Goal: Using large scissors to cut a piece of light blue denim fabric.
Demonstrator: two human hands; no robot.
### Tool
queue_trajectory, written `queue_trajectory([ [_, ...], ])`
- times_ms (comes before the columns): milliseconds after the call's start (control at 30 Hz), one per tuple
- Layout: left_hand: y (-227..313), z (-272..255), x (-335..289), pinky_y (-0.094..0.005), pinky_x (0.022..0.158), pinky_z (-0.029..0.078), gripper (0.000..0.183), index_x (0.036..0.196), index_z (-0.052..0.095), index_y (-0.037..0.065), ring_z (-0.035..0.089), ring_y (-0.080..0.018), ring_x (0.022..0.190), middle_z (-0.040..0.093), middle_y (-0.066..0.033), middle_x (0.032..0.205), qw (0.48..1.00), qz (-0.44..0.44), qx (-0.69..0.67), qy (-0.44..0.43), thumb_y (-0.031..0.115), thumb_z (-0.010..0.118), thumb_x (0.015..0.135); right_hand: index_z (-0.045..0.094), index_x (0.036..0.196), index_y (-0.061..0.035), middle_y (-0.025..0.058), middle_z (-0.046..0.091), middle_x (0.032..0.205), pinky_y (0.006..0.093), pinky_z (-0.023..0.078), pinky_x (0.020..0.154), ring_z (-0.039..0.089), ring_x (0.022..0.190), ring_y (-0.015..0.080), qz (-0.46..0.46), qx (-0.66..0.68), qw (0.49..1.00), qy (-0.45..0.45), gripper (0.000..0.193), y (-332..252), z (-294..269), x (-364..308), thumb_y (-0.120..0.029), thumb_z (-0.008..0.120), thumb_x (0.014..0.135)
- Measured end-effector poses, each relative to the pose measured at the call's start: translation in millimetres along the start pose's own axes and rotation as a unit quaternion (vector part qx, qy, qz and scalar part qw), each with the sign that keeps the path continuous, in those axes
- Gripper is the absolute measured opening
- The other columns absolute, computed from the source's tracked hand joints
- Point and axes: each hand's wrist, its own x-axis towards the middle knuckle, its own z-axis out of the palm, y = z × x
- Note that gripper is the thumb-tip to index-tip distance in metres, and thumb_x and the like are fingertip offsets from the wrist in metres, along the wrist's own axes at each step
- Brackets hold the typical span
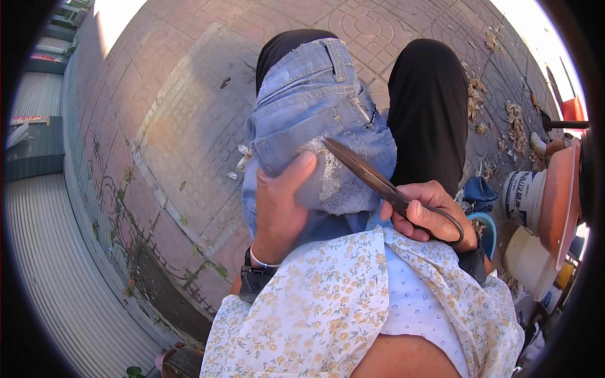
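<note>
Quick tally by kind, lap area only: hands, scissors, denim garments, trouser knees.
Bare left hand and bare right hand: 2
Dark metal scissors: 1
Faded light-blue denim garment: 1
Black cloth trouser knees, left mostly covered and right: 2
Total: 6

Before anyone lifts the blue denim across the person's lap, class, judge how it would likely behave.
The blue denim would probably sag and fold, since it already drapes over the knee. It seems unlikely to roll, being creased and bunched. The pale patch may slip less, looking grainy.
</note>
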Motion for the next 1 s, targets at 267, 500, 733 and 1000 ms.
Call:
queue_trajectory([
  [267,-1.1,1.4,-0.9,-0.0397,0.100,0.051,0.050,0.135,0.054,0.003,0.063,-0.0235,0.112,0.064,-0.0115,0.126,1.000,0.009,-0.001,0.009,0.006,0.069,0.087,0.066,0.105,0.0021,-0.0048,0.049,0.065,0.0182,0.028,0.048,0.039,0.052,0.0004,-0.001,-0.006,1.000,-0.024,0.043,0.3,-0.2,-0.6,-0.040,0.058,0.101],
  [500,-1.0,2.5,-0.6,-0.0396,0.101,0.050,0.051,0.135,0.054,0.003,0.063,-0.0234,0.114,0.063,-0.0115,0.127,1.000,0.016,-0.012,0.005,0.005,0.070,0.087,0.066,0.104,0.0022,-0.0048,0.049,0.066,0.0182,0.028,0.048,0.039,0.053,0.0003,0.007,-0.007,1.000,-0.020,0.043,-1.4,1.2,-1.1,-0.040,0.059,0.101],
  [733,-1.0,1.3,-0.3,-0.0397,0.101,0.050,0.051,0.136,0.053,0.003,0.063,-0.0233,0.114,0.063,-0.0116,0.127,1.000,0.014,-0.009,0.008,0.005,0.070,0.087,0.065,0.106,0.0018,-0.0045,0.049,0.066,0.0187,0.028,0.048,0.039,0.053,0.0008,0.005,0.003,1.000,-0.012,0.042,0.9,0.6,-2.9,-0.040,0.058,0.102],
  [1000,1.8,4.1,-1.4,-0.0395,0.101,0.050,0.051,0.136,0.053,0.003,0.063,-0.0231,0.114,0.063,-0.0117,0.127,1.000,0.013,-0.012,-0.001,0.006,0.069,0.088,0.065,0.105,0.0022,-0.0040,0.049,0.065,0.0189,0.029,0.048,0.040,0.053,0.0010,0.007,-0.005,1.000,-0.015,0.042,-1.2,2.4,-2.2,-0.039,0.058,0.102],
])
